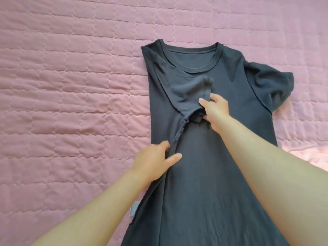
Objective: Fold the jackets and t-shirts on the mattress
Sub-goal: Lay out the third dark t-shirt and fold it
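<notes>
Dark grey t-shirt (213, 166) is lying flat on the pink quilted mattress (71, 86), collar away. Right hand (213, 110) is pinching the folded-in sleeve (186, 96). Left hand (156, 162), set apart, is gripping the shirt's side edge.

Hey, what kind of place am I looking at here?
Likely a bedroom at home, on a bed: a pink quilted mattress fills the view, and a dark t-shirt lies spread on it, gripped by the left hand and right hand. No walls or furniture show.

Soft, even daylight, faint shadows, brighter washed-out right edge, slight overall softness, wide-angle bowing.
</notes>
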Demonstrator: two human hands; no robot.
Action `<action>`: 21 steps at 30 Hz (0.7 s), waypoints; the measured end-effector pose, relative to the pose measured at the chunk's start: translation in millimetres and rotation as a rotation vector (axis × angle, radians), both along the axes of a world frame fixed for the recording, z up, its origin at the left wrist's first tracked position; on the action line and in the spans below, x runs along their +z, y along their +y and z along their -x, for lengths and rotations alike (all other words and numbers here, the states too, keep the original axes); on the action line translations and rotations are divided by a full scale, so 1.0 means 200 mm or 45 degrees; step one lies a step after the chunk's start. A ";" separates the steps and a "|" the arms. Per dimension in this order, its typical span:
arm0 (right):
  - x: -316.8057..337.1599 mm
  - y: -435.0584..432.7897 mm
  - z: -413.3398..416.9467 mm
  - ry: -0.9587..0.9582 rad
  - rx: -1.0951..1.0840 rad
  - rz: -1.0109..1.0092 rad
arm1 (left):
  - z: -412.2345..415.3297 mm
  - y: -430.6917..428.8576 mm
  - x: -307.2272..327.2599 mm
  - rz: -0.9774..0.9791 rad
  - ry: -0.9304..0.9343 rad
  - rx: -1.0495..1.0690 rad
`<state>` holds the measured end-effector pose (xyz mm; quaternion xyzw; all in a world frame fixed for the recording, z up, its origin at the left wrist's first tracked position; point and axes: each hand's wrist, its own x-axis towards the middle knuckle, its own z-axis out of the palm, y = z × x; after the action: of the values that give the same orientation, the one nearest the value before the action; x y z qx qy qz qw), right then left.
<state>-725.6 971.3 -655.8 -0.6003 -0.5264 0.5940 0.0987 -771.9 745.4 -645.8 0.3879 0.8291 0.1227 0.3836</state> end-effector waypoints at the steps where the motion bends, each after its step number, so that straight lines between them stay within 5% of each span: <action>1: -0.01 0.00 -0.02 0.017 -0.015 0.128 | -0.03 -0.01 -0.01 0.032 0.049 -0.056; 10: 0.08 -0.33 -0.22 0.038 0.285 0.706 | -0.22 -0.13 0.07 0.146 0.108 0.030; 21: 0.08 -0.77 -0.45 -0.277 0.558 0.611 | -0.71 -0.53 0.23 0.424 0.124 -0.237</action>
<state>-636.3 816.4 -640.4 -0.5389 -0.4955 0.6405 -0.2319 -629.6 640.2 -599.8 0.3996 0.8160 -0.0709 0.4117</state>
